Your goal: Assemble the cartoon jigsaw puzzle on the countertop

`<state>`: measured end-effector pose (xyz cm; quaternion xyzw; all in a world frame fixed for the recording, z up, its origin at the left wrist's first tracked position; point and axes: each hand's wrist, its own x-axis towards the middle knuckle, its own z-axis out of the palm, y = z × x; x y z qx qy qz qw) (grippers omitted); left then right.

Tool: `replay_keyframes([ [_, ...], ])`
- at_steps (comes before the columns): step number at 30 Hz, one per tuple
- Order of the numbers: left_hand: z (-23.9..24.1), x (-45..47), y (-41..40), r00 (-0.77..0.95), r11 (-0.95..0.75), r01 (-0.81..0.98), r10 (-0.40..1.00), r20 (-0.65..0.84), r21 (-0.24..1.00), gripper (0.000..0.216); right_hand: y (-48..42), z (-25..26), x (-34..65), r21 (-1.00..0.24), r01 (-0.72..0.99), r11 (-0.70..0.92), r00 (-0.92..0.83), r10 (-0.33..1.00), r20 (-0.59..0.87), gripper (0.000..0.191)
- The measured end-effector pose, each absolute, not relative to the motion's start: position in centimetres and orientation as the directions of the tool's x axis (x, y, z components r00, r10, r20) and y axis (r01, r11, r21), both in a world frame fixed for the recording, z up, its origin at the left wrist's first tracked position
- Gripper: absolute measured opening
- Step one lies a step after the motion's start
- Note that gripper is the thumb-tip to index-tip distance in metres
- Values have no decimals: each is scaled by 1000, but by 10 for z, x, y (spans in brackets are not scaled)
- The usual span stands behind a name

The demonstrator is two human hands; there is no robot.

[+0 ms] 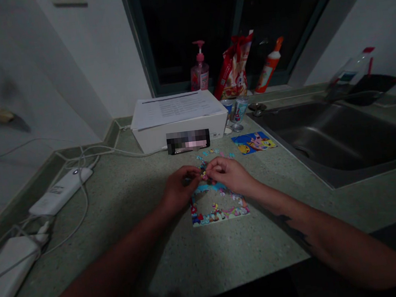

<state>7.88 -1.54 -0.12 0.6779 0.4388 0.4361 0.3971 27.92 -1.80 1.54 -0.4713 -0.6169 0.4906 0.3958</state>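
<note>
A jigsaw puzzle (221, 216) lies on the counter with its border joined and its middle mostly open to the counter. Just above its upper edge, my left hand (180, 187) and my right hand (231, 173) meet fingertip to fingertip. Between them they pinch small colourful puzzle pieces (204, 175); whether these are joined is too small to tell. A small yellow and pink piece (215, 207) rests inside the lower border. Beyond my fingers, several loose pieces (232, 155) are scattered. A bright cartoon picture card (253, 142) lies to the right of them.
A phone (189, 148) leans at a white box (178, 134) topped with papers. Small cups (240, 110) stand beside it, near the steel sink (325, 138). White power units (61, 190) and cables lie left. A pump bottle (199, 72) stands by the window.
</note>
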Motion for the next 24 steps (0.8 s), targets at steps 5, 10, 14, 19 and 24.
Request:
replay_keyframes([
  [5,-3,74,-10,176,-313,363,948,265,878,9,-8,13,292,-953,244,180,-245,962,119,14],
  [10,-1,60,7,3,-252,512,957,291,821,7,15,13,329,-805,541,244,-68,967,247,15],
  [14,-3,52,16,-5,-206,611,965,263,764,9,25,14,352,-561,803,201,-37,957,289,15],
  [19,-10,47,18,65,-265,723,946,319,638,13,24,14,353,-497,834,238,-82,945,316,16],
  [24,-12,48,16,162,-341,835,903,399,432,16,14,13,332,-423,748,512,-386,853,350,23],
])
